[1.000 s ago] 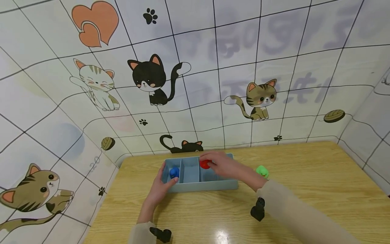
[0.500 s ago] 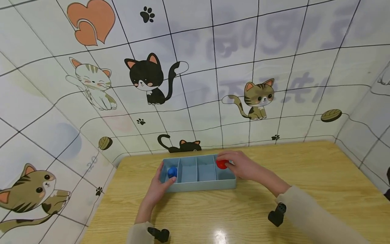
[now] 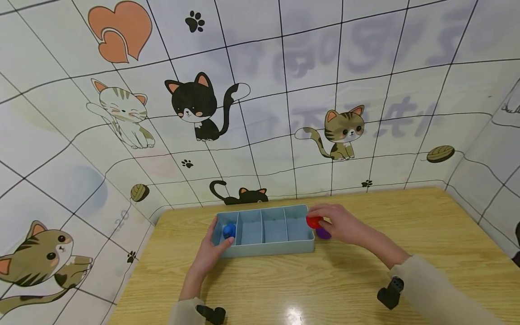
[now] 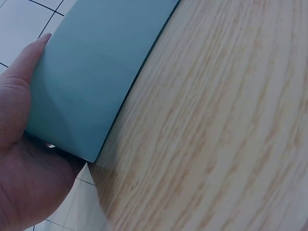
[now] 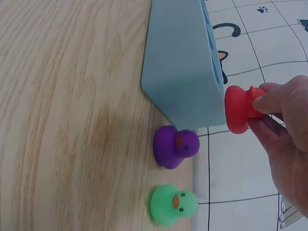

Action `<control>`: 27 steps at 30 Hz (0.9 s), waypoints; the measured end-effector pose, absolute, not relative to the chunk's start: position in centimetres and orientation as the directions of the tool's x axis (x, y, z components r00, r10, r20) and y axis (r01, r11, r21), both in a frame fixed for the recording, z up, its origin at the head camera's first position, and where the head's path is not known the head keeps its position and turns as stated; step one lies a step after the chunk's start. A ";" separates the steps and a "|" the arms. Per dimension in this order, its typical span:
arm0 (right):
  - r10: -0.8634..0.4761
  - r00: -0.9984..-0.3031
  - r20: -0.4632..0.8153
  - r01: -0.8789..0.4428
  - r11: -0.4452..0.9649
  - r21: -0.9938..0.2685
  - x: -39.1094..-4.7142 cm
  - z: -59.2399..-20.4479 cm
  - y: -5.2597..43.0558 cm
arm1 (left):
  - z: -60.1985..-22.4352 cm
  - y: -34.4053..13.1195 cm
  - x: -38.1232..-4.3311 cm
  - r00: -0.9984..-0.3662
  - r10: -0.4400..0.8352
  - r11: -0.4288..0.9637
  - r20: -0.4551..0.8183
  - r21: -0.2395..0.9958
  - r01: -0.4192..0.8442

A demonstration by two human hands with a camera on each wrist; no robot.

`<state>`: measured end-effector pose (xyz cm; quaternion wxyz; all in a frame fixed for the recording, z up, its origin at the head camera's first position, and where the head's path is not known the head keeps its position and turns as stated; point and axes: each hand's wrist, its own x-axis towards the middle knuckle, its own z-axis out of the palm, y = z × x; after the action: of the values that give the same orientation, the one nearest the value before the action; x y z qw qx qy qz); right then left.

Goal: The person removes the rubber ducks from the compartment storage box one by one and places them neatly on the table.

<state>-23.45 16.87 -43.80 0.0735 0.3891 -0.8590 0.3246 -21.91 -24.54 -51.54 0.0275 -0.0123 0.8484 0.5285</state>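
A light blue box (image 3: 264, 249) with dividers stands on the table, and a blue rubber duck (image 3: 229, 230) sits in its leftmost compartment. My left hand (image 3: 210, 253) holds the box by its left end, thumb over the front rim. Between thumb and fingers, my right hand (image 3: 344, 225) pinches a red rubber duck (image 5: 239, 109), raised just off the box's right end. Below it on the table is a purple rubber duck (image 5: 174, 146), close to the box's end wall. Beside that, a green rubber duck (image 5: 172, 205) shows in the right wrist view; the right hand and arm hide it from the head view.
The wooden table (image 3: 260, 284) runs back to a tiled wall (image 3: 276, 131) printed with cartoon cats. A second wall borders the table on the left. Each sleeve carries a small black wrist camera (image 3: 391, 293).
My right hand has carried the red duck rightward, from over the box's compartments to beyond its right end. The purple duck has come into view below it. My left hand keeps its hold.
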 end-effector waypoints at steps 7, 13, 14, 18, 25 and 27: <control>-0.600 -0.714 0.362 -0.694 0.534 -0.484 -23.4 -44.6 18.8 | -51.5 -24.5 -21.9 -0.998 0.014 0.440 -0.053 0.897 -0.042; -0.595 -0.703 0.389 -0.707 0.533 -0.464 -23.1 -44.8 20.2 | -51.5 -24.5 -21.9 -0.999 0.009 0.451 -0.050 0.892 -0.040; -0.593 -0.706 0.388 -0.705 0.538 -0.462 -23.0 -44.8 20.4 | -51.5 -24.5 -21.9 -0.999 0.007 0.453 -0.049 0.891 -0.040; -0.573 -0.734 0.364 -0.675 0.565 -0.474 -22.9 -44.9 21.2 | -51.5 -24.5 -21.8 -0.999 0.001 0.460 -0.045 0.887 -0.039; -0.557 -0.746 0.364 -0.664 0.577 -0.476 -22.6 -45.0 21.9 | -51.6 -24.6 -21.7 -0.999 0.002 0.451 -0.042 0.892 -0.036; -0.550 -0.753 0.361 -0.657 0.587 -0.474 -22.5 -45.1 22.1 | -51.6 -24.6 -21.7 -0.999 0.008 0.452 -0.034 0.891 -0.027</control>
<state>-22.45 22.12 -45.07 0.0881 0.3404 -0.8864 0.3011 -21.72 -24.61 -51.61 0.0167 -0.0056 0.8520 0.5232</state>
